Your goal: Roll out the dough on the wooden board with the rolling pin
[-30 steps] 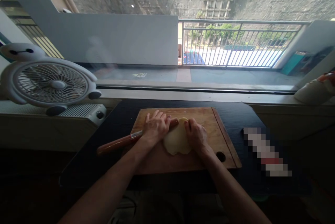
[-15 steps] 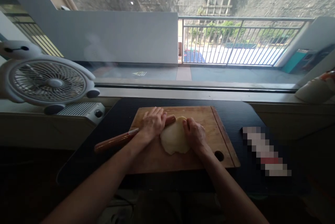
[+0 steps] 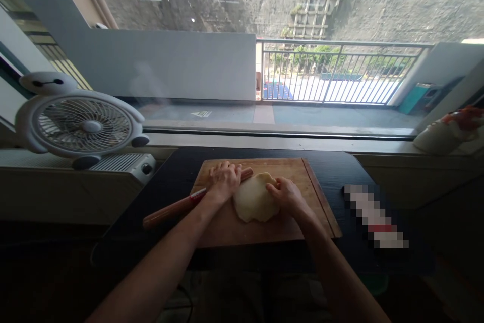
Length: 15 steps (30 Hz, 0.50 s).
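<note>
A flat, roundish sheet of pale dough (image 3: 255, 199) lies on a wooden cutting board (image 3: 219, 237). Left of it, a wooden rolling pin (image 3: 168, 213) lies slantwise, its near end reaching past the board's left edge. My left hand (image 3: 224, 181) is laid over the rolling pin near its far end, fingers curled round it. At the dough's right edge, my right hand (image 3: 286, 193) pinches the rim between thumb and fingers. The fingertips under the dough are hidden.
The board rests on a black table (image 3: 325, 159). A pixelated long object (image 3: 372, 217) lies on the table's right side. A white fan (image 3: 88, 124) stands at the left, on a ribbed white unit (image 3: 128, 164). Behind the table runs a window sill (image 3: 280, 142), with a white pot (image 3: 434, 136) at right.
My right hand has shifted its grip along the dough's right edge, and its thumb now shows on top. My left hand stays on the rolling pin. The camera view has shifted slightly.
</note>
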Each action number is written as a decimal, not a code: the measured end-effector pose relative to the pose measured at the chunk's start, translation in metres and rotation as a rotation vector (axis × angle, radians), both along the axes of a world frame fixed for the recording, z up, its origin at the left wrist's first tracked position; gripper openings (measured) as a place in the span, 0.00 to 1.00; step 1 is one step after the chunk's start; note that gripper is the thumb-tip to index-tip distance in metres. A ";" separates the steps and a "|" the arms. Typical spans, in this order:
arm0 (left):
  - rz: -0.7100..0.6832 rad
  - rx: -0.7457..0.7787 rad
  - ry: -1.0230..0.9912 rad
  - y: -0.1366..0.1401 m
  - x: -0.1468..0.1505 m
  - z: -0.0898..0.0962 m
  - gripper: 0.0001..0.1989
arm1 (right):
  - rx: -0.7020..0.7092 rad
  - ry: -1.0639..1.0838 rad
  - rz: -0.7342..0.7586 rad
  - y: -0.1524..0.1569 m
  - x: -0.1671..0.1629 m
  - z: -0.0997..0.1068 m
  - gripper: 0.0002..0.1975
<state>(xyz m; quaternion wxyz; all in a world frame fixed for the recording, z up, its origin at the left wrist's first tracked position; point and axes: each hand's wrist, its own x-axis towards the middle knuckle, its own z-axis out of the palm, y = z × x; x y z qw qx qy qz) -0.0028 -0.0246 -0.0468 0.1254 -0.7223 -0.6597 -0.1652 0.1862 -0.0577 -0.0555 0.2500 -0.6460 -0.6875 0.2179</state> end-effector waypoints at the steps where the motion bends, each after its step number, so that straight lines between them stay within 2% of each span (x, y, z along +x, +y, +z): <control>1: -0.009 0.010 0.007 0.003 -0.001 0.002 0.24 | -0.060 0.028 0.036 -0.003 0.004 0.000 0.13; 3: -0.039 0.047 0.022 -0.003 0.001 0.003 0.22 | -0.108 0.078 0.088 -0.006 0.007 0.000 0.13; 6: -0.076 0.094 0.054 -0.027 0.003 0.002 0.21 | 0.010 0.114 -0.027 -0.001 0.000 -0.003 0.14; 9: -0.158 0.074 0.081 -0.054 -0.001 0.001 0.19 | 0.124 0.021 -0.182 0.012 -0.012 -0.005 0.16; 11: -0.253 0.034 0.091 -0.066 -0.005 0.000 0.18 | 0.160 -0.083 -0.154 0.020 -0.017 -0.007 0.17; 13: -0.308 0.008 0.099 -0.064 -0.006 0.001 0.17 | 0.189 -0.171 -0.093 0.024 -0.019 -0.010 0.17; 15: -0.291 0.007 0.086 -0.046 -0.004 0.005 0.17 | 0.218 -0.222 -0.084 0.024 -0.019 -0.014 0.18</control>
